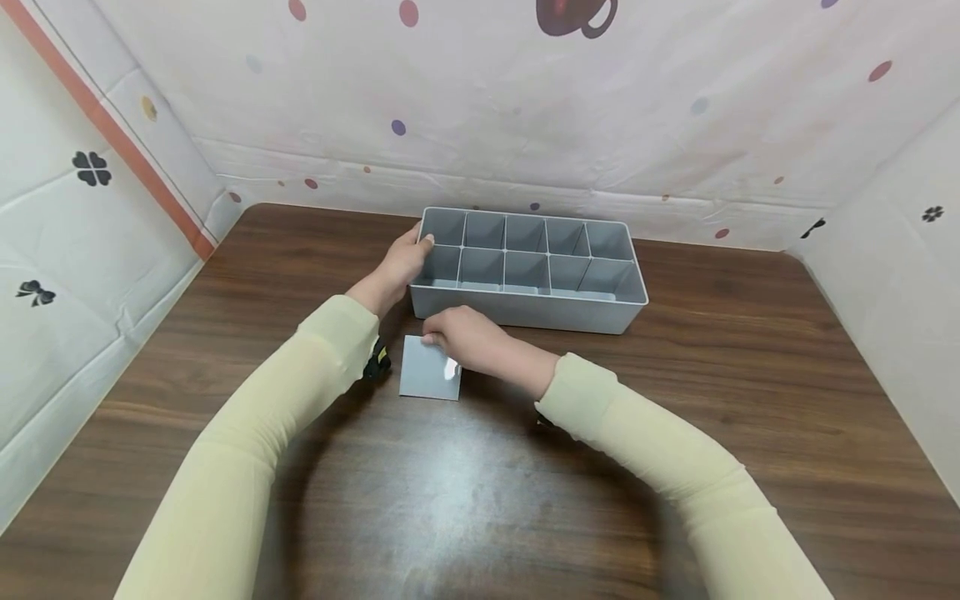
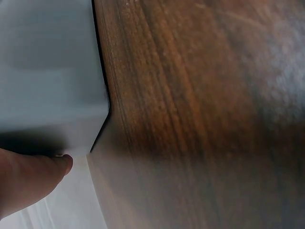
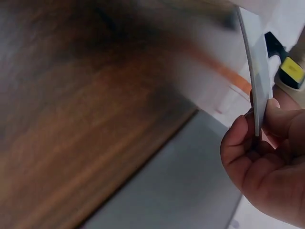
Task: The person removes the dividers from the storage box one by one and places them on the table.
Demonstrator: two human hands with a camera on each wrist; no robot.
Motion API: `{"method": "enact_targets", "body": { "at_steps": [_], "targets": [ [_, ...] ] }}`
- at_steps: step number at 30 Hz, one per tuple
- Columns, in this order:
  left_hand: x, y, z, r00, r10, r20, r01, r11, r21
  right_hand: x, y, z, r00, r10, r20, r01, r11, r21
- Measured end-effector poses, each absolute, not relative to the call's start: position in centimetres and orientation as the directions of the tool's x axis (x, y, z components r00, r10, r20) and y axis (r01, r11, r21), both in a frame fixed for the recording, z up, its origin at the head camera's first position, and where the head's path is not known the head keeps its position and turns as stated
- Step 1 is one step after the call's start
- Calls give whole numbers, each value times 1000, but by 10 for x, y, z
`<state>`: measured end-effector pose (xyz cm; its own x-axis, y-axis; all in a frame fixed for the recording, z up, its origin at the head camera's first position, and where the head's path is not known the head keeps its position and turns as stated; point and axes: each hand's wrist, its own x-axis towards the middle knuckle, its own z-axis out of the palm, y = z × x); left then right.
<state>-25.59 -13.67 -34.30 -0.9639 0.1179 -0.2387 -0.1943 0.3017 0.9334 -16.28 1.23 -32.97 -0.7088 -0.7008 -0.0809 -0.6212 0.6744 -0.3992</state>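
Note:
A grey plastic organizer box [image 1: 525, 312], split into several compartments in two rows, stands at the back of the table. My left hand [image 1: 399, 265] grips its left end, thumb at the rim; in the left wrist view the thumb [image 2: 35, 176] lies along the box wall [image 2: 52, 86]. Just in front of the box, my right hand [image 1: 468, 337] pinches a thin, flat grey divider panel [image 1: 427, 375] by its upper edge. Seen edge-on in the right wrist view, the panel [image 3: 257, 71] sits between thumb and curled fingers [image 3: 236, 138].
The dark wood table [image 1: 465, 500] extends toward the front and both sides. A patterned white cloth [image 1: 480, 108] hangs behind it and at the sides. Dark wrist gear [image 1: 377, 360] with a yellow patch shows beneath the left sleeve.

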Motion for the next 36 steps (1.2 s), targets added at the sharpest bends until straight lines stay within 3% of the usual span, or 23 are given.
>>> {"method": "enact_targets", "body": {
  "at_steps": [14,36],
  "targets": [
    [-256,-138,-343,-963,124,-241,-200,274,941,-175,-12,-346,-807,-574,-140,-493,785,-375],
    [-256,-136,-343,-962,104,-252,-218,262,940,-173,-24,-351,-813,-550,-192,-483,821,-305]
  ]
}}
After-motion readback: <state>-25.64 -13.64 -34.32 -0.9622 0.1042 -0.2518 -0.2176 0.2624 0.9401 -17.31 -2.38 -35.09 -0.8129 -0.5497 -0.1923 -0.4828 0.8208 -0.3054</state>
